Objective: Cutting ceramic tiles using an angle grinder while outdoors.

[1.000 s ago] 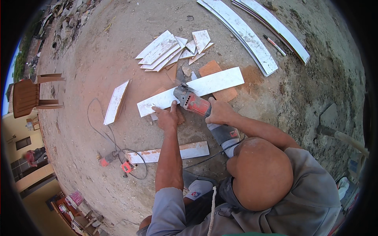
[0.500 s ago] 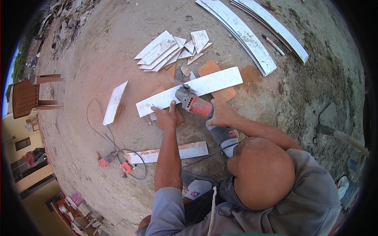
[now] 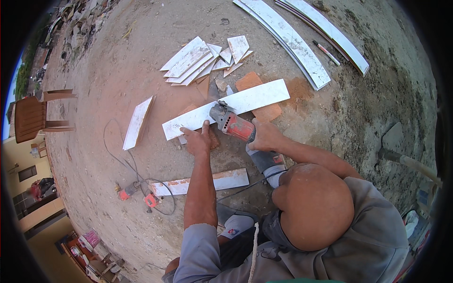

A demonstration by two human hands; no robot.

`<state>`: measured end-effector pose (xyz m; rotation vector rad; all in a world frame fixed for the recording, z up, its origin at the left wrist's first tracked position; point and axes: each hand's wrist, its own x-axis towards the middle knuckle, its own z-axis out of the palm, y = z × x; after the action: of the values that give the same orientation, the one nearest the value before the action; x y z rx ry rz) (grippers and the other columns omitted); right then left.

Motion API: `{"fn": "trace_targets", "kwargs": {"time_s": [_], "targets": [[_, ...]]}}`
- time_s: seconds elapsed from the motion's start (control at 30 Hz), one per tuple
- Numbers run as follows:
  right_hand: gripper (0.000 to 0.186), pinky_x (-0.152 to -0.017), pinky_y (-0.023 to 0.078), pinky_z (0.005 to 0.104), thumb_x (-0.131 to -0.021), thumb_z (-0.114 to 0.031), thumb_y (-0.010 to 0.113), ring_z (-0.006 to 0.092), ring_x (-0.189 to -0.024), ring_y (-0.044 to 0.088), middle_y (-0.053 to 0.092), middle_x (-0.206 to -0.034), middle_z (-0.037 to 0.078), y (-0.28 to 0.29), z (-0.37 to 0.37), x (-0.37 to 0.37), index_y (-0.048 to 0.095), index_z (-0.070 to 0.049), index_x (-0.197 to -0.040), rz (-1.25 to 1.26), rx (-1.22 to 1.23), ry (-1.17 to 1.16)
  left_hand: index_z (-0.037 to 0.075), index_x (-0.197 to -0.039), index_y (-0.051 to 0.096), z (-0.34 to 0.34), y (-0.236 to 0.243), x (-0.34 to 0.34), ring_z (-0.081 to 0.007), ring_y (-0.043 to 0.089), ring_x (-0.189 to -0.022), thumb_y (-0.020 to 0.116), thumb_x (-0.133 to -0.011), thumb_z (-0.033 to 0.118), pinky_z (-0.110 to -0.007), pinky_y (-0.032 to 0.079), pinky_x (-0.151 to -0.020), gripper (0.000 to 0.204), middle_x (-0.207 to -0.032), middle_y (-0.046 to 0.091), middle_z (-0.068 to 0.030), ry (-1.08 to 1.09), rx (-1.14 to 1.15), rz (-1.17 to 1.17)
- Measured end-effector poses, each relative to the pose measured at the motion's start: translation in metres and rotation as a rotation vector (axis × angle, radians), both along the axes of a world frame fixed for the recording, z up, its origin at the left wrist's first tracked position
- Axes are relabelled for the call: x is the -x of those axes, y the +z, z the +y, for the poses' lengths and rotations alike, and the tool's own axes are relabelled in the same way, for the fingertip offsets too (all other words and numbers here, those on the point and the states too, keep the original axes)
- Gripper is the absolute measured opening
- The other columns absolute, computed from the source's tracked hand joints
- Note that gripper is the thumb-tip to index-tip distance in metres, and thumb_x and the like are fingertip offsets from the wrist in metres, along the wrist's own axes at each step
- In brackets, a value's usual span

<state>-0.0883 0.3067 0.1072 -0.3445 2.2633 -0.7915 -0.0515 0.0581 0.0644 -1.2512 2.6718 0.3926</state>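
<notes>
Dirt ground (image 3: 118, 70) fills the frame. Long white tile (image 3: 255, 98) lies across bricks (image 3: 266, 112) at centre. Red grinder (image 3: 233, 124) sits on it, right hand (image 3: 265, 137) clamped round its body. Left hand (image 3: 198, 140) presses flat on the tile's lower edge.

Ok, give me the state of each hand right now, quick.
Left hand: open, pressed flat on the long white tile.
Right hand: closed, gripping the red angle grinder at the tile.
</notes>
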Motion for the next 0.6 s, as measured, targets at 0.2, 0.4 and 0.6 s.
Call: {"fn": "trace_targets", "kwargs": {"time_s": [0.2, 0.4, 0.6], "targets": [[0.065, -0.084, 0.054, 0.0472, -0.061, -0.031, 0.077, 0.0429, -0.097, 0.066, 0.067, -0.099, 0.028, 0.010, 0.004, 0.001, 0.052, 0.004, -0.110, -0.025, -0.031, 0.027, -0.013, -0.149, 0.014, -0.001, -0.001, 0.001, -0.0450, 0.062, -0.109, 0.063, -0.080, 0.071, -0.051, 0.050, -0.090, 0.119, -0.126, 0.056, -0.0322, 0.006, -0.011, -0.011], [0.063, -0.084, 0.054, 0.0472, -0.062, -0.032, 0.077, 0.0429, -0.096, 0.067, 0.067, -0.097, 0.029, 0.012, 0.008, -0.002, 0.054, 0.003, -0.108, -0.014, -0.029, 0.015, -0.014, -0.148, 0.015, 0.000, 0.002, 0.001, -0.0446, 0.062, -0.110, 0.064, -0.080, 0.071, -0.051, 0.050, -0.090, 0.119, -0.127, 0.056, -0.0326, 0.006, -0.016, -0.007], [0.062, -0.084, 0.054, 0.0474, -0.063, -0.033, 0.077, 0.0432, -0.094, 0.067, 0.067, -0.095, 0.028, 0.008, 0.009, -0.003, 0.053, 0.003, -0.108, -0.008, -0.033, 0.015, -0.014, -0.148, 0.015, 0.000, 0.001, 0.001, -0.0447, 0.061, -0.111, 0.064, -0.080, 0.071, -0.051, 0.050, -0.091, 0.119, -0.129, 0.055, -0.0328, 0.009, -0.021, -0.006]]}}
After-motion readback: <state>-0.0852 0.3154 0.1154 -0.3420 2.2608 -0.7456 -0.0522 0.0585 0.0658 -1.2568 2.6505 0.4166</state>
